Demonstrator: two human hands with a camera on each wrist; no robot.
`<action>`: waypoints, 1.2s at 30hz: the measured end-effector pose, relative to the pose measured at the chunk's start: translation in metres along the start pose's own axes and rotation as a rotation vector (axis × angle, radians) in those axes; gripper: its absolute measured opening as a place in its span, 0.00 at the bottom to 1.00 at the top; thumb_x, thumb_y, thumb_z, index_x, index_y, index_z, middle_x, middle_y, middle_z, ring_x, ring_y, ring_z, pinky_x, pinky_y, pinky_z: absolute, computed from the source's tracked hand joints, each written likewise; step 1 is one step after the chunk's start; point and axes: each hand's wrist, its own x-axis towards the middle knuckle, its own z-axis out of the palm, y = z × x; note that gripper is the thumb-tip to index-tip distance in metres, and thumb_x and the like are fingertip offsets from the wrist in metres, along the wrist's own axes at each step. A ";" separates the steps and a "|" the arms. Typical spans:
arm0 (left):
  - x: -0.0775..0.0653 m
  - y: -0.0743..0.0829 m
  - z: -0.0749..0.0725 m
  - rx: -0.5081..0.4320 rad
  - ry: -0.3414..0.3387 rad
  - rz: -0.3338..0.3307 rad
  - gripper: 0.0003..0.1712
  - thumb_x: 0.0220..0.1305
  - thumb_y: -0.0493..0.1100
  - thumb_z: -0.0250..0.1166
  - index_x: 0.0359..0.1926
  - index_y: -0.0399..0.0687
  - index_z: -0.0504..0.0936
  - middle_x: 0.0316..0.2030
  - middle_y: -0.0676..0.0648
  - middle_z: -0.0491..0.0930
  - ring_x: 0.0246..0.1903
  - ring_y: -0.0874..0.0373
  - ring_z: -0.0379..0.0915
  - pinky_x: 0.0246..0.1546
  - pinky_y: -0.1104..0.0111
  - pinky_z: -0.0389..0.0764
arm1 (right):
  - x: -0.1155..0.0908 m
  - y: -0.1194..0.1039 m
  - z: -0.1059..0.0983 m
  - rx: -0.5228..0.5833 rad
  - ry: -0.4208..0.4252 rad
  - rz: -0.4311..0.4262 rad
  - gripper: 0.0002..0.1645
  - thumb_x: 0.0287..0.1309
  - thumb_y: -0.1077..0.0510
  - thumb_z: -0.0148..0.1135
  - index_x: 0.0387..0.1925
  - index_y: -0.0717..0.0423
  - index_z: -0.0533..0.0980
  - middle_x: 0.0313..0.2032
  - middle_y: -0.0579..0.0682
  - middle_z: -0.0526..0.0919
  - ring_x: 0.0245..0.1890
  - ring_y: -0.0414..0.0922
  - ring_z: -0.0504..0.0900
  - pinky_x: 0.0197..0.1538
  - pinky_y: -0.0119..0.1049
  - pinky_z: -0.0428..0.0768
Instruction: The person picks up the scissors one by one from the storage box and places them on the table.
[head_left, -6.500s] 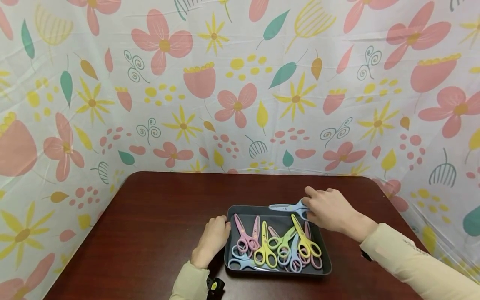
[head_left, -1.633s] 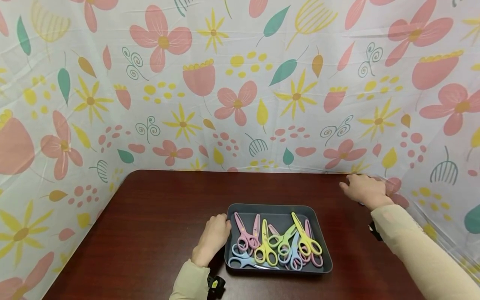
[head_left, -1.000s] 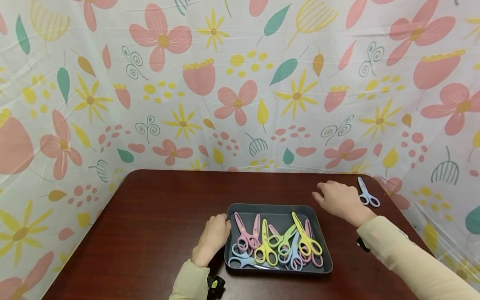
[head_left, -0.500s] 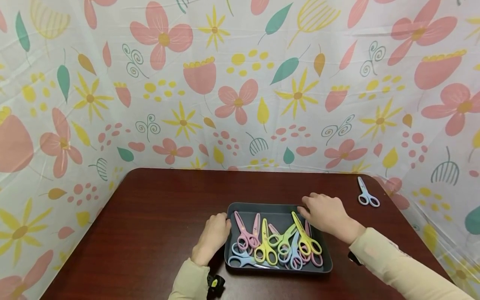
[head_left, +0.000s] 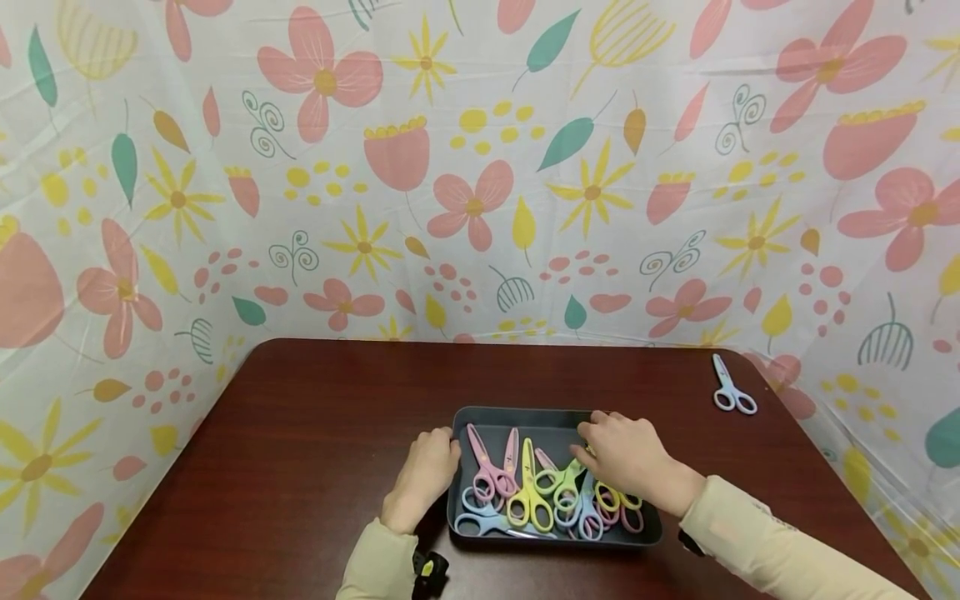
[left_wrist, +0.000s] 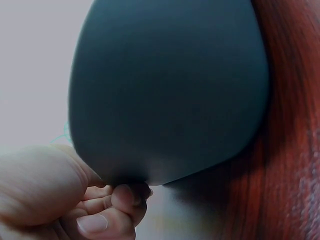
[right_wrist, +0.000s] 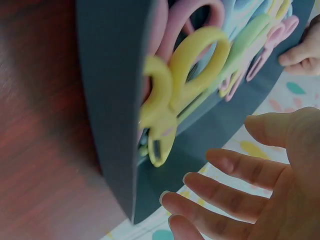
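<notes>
A dark grey tray (head_left: 517,413) holds a heap of scissors in pink, yellow, green and light blue. My left hand (head_left: 423,475) grips the tray's left rim; in the left wrist view, thumb and curled fingers meet at the tray's edge. Over the tray's right side reaches my right hand (head_left: 630,458), partly covering a pair of yellow scissors (right_wrist: 181,100). Its fingers are spread and hold nothing in the right wrist view. Pink scissors (head_left: 482,464) lie at the tray's left, other yellow scissors (head_left: 528,492) near its middle, and green scissors (head_left: 573,473) beside those.
One pair of light blue scissors (head_left: 724,385) lies alone near the back right corner of the brown table (head_left: 337,400). A flower-printed cloth (head_left: 480,125) hangs behind and at both sides of the table.
Light blue scissors went from the tray to the table's back right, carried by my right hand. That hand let go and came back left over the tray. My left hand stayed at the rim.
</notes>
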 end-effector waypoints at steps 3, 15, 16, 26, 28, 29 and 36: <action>0.000 0.000 0.000 0.004 -0.001 -0.004 0.07 0.67 0.35 0.57 0.35 0.34 0.79 0.18 0.48 0.69 0.17 0.56 0.67 0.19 0.65 0.69 | -0.001 -0.006 0.001 0.011 -0.005 -0.008 0.12 0.58 0.44 0.66 0.29 0.47 0.83 0.22 0.43 0.70 0.18 0.41 0.69 0.13 0.35 0.63; 0.002 -0.001 0.000 0.020 0.011 0.016 0.07 0.66 0.35 0.58 0.35 0.34 0.80 0.19 0.47 0.71 0.18 0.55 0.68 0.21 0.63 0.70 | -0.006 -0.028 -0.001 0.042 -0.009 -0.081 0.23 0.59 0.43 0.65 0.12 0.41 0.70 0.19 0.42 0.63 0.17 0.41 0.64 0.13 0.36 0.61; 0.002 -0.001 0.000 0.020 0.010 0.016 0.07 0.66 0.34 0.58 0.35 0.34 0.80 0.19 0.47 0.71 0.18 0.55 0.68 0.21 0.63 0.70 | -0.006 -0.029 -0.001 0.040 -0.025 -0.080 0.24 0.59 0.43 0.64 0.11 0.41 0.69 0.19 0.42 0.64 0.17 0.41 0.64 0.13 0.36 0.61; -0.001 -0.001 0.001 -0.003 -0.009 -0.002 0.08 0.67 0.35 0.57 0.37 0.34 0.80 0.17 0.48 0.68 0.16 0.57 0.66 0.18 0.66 0.68 | -0.006 -0.039 0.004 0.070 -0.122 -0.070 0.29 0.58 0.44 0.67 0.08 0.43 0.64 0.13 0.40 0.63 0.11 0.37 0.62 0.16 0.37 0.62; -0.001 -0.002 0.001 0.001 0.000 0.007 0.07 0.67 0.35 0.57 0.36 0.34 0.80 0.17 0.49 0.68 0.16 0.57 0.66 0.18 0.66 0.68 | -0.005 -0.040 0.004 0.089 -0.145 -0.060 0.29 0.58 0.44 0.66 0.08 0.43 0.65 0.10 0.40 0.62 0.10 0.37 0.62 0.17 0.38 0.62; -0.001 -0.002 0.002 0.002 0.003 0.009 0.07 0.67 0.35 0.57 0.35 0.34 0.80 0.17 0.49 0.68 0.15 0.57 0.65 0.17 0.66 0.68 | -0.005 -0.041 0.005 0.093 -0.152 -0.058 0.29 0.59 0.45 0.66 0.08 0.43 0.65 0.09 0.40 0.62 0.09 0.37 0.62 0.18 0.39 0.63; 0.000 -0.002 0.001 -0.011 -0.003 0.008 0.08 0.67 0.35 0.56 0.37 0.34 0.80 0.16 0.49 0.68 0.14 0.57 0.65 0.17 0.67 0.67 | -0.008 -0.043 0.007 0.135 -0.135 -0.084 0.30 0.59 0.48 0.66 0.07 0.43 0.64 0.07 0.37 0.58 0.08 0.35 0.59 0.14 0.35 0.59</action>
